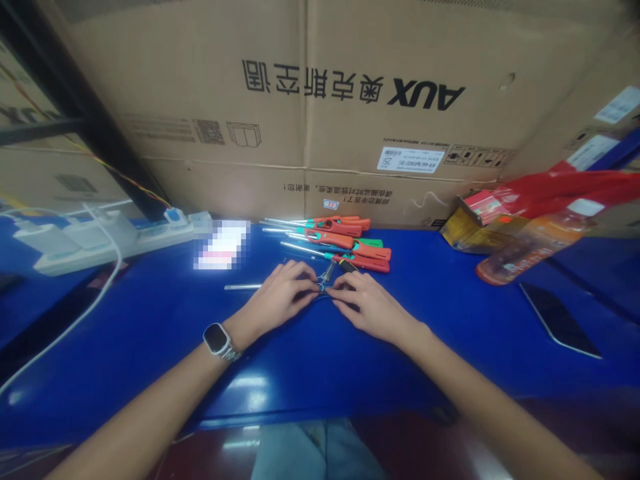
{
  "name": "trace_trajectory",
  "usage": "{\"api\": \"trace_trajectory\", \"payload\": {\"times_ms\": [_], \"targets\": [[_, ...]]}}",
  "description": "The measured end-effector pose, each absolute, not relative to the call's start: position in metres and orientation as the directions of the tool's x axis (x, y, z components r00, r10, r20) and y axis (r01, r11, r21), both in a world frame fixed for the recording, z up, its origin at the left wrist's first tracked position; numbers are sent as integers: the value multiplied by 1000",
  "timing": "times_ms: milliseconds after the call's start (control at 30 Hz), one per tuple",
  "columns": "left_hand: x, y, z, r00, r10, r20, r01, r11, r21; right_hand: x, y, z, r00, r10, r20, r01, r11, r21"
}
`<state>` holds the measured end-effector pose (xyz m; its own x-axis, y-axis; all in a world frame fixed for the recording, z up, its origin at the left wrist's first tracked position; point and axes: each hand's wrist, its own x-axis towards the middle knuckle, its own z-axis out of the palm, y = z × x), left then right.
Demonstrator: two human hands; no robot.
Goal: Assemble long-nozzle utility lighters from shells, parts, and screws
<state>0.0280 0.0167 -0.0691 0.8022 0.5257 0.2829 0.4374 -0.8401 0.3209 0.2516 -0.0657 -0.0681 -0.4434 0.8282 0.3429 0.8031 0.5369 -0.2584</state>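
A small dark piece with thin, pale wires about it sits pinched between the fingertips of the left hand and the right hand; its details are too small to tell. A slim, straight, silvery rod lies flat, pointing out leftward from the left hand, which hides its other end.

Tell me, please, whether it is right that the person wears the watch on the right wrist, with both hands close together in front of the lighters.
Not quite: the head view shows the watch on the left wrist, with both hands close together in front of the lighters.
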Motion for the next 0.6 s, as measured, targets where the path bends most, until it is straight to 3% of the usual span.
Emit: {"api": "trace_trajectory", "payload": {"times_ms": [200,600], "targets": [[23,17,-70,825,488,286,390,-857,336,255,-71,-70,-490,798,351,785,579,-220],[21,11,-69,804,498,324,443,-866,231,252,-72,-73,-459,817,350,798,552,-243]]}}
